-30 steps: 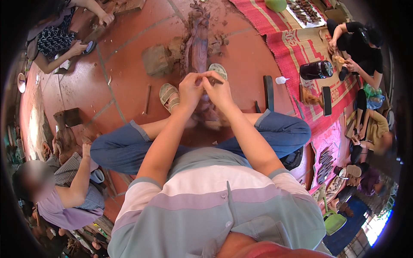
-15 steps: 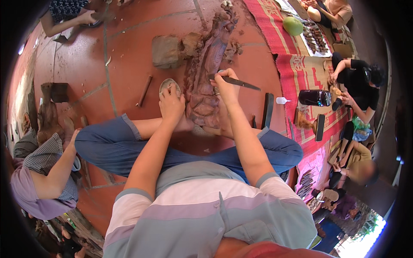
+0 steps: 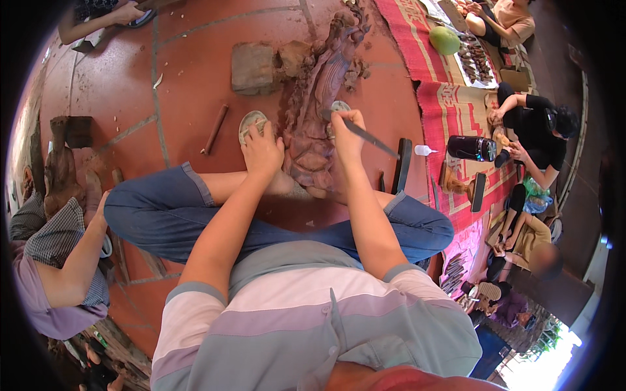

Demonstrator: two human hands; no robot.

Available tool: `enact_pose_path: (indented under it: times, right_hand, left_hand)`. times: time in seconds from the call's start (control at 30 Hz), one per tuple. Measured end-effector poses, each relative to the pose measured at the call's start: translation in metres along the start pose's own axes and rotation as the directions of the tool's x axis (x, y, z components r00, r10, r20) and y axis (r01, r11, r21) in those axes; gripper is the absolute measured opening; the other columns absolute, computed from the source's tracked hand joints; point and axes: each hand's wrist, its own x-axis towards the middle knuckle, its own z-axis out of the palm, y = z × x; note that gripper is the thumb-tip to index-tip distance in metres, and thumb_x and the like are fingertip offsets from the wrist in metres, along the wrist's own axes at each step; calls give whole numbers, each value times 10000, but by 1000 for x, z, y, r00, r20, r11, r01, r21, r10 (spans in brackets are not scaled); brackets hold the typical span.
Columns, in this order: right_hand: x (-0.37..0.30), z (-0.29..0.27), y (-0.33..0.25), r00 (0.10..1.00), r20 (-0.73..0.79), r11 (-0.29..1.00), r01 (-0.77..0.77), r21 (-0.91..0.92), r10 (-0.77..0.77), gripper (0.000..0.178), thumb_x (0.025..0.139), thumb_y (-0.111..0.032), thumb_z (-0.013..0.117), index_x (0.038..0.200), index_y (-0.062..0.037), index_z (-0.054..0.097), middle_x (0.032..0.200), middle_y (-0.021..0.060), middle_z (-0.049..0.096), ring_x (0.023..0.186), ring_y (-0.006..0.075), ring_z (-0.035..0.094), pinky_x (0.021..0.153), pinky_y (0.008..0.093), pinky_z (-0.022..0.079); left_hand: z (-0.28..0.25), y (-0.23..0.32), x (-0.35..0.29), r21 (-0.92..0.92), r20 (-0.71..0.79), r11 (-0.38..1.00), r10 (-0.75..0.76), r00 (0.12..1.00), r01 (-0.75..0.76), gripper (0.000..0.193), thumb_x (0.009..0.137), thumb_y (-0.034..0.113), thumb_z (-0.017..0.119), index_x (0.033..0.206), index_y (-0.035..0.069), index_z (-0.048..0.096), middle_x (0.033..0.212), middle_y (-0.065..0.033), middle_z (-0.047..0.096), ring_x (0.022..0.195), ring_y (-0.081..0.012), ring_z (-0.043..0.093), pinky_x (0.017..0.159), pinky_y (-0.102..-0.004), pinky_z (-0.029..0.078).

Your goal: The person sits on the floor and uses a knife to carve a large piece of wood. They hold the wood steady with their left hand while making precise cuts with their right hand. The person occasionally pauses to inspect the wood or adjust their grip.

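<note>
A long reddish-brown wood carving (image 3: 326, 88) with scaly, ridged relief lies on the floor before me, its near end between my feet. My right hand (image 3: 347, 133) is closed around a long, dark, flat tool (image 3: 378, 142), whose narrow end points to the right. The fist is against the carving's right side; its working end is hidden or too small to make out. My left hand (image 3: 263, 150) lies with fingers apart over a pale sandal (image 3: 250, 120) at the carving's left side, its thumb towards the wood. Another pale sandal (image 3: 340, 106) shows beyond my right hand.
A squared wood block (image 3: 253, 68) and a brown stick (image 3: 215, 129) lie to the left. At right are a black elongated object (image 3: 402, 166), a small white bottle (image 3: 425, 150), a black cylinder (image 3: 471, 148) and a red mat (image 3: 450, 107). Other people sit at both sides.
The whole view has shifted slightly. The tool in my right hand now slants more steeply, its free end lower. My left hand stays at the carving's left side.
</note>
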Motion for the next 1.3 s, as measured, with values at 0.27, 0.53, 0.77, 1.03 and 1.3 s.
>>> enact_pose_path:
  times: [0.27,0.53,0.77,1.03,1.3]
  right_hand:
    - [8,13,4,997,-66,998,36,-54,-39,86,772,-72,627,784,-28,554,704,50,575,684,118,537,643,278,447]
    - [13,16,18,993,-69,995,97,-11,-98,80,784,-35,610,775,-32,530,690,39,549,627,117,527,586,269,435]
    - [12,13,16,994,-70,996,86,21,-84,114,806,-25,620,795,-44,508,699,25,553,583,95,511,550,234,428]
    - [-1,6,3,995,-68,975,-51,217,68,127,830,-30,638,831,-43,511,721,21,567,582,80,523,517,217,421]
    - [-2,-1,13,994,-46,979,-93,182,103,152,827,-24,629,790,-73,490,754,27,570,622,86,557,534,207,460]
  left_hand:
    - [-1,2,-2,-12,29,1000,-7,1000,8,497,811,269,621,1260,100,488,1293,-203,404,1096,-401,471,896,-500,399]
    - [1,-1,1,11,-10,1000,25,1000,-25,470,819,266,604,1248,99,505,1281,-220,409,1081,-412,480,879,-506,408]
    - [-2,2,3,6,14,1000,25,1000,-26,466,819,266,602,1245,104,508,1274,-218,419,1078,-410,484,882,-504,407]
    - [-1,1,0,19,27,1000,17,1000,-17,482,814,275,606,1259,115,508,1291,-213,408,1102,-407,471,890,-500,405]
    - [-1,1,3,9,41,1000,1,999,-2,472,823,288,601,1256,118,520,1313,-214,397,1117,-404,465,900,-501,401]
